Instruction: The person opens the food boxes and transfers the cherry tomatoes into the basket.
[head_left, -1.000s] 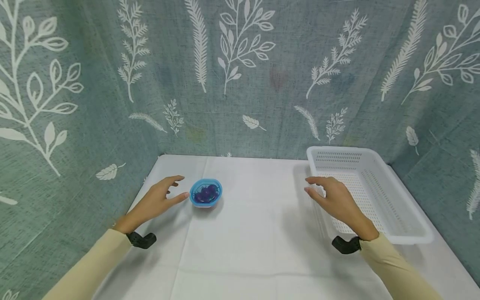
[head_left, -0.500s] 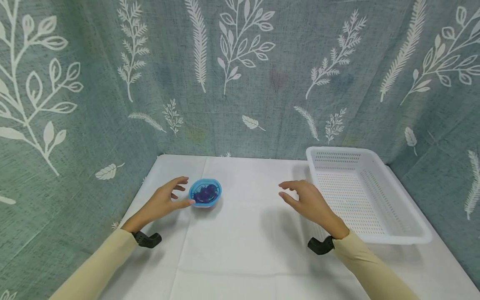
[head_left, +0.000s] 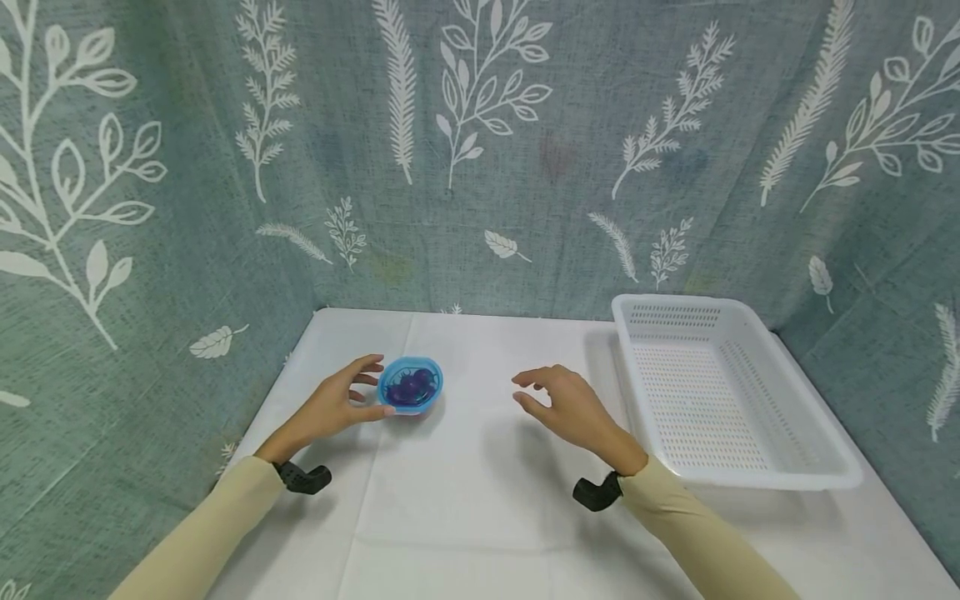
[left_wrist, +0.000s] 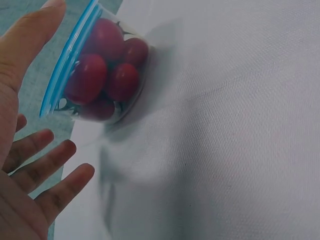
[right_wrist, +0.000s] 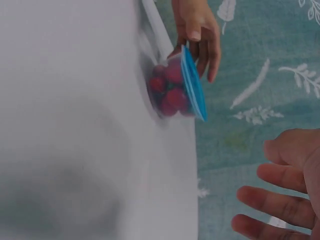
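A small clear plastic tub (head_left: 410,387) with a blue lid stands upright on the table, left of the middle. Through its wall in the left wrist view several red cherry tomatoes (left_wrist: 123,81) show; from above, the lid tints them purple. At the tub's left side is my left hand (head_left: 333,403), thumb and fingers spread around it; whether they touch it I cannot tell. My right hand (head_left: 570,407) hovers over the cloth to the right of the tub, fingers apart and slightly bent, holding nothing.
A large white perforated plastic basket (head_left: 813,477) sits at the table's right side. White cloth (head_left: 465,517) covers the table. Green-grey leaf-patterned curtains (head_left: 555,250) rise behind the table and along both sides.
My right hand has moved left, away from the basket and towards the tub. My left hand has come a little to the right, closer to the tub, which stays in place.
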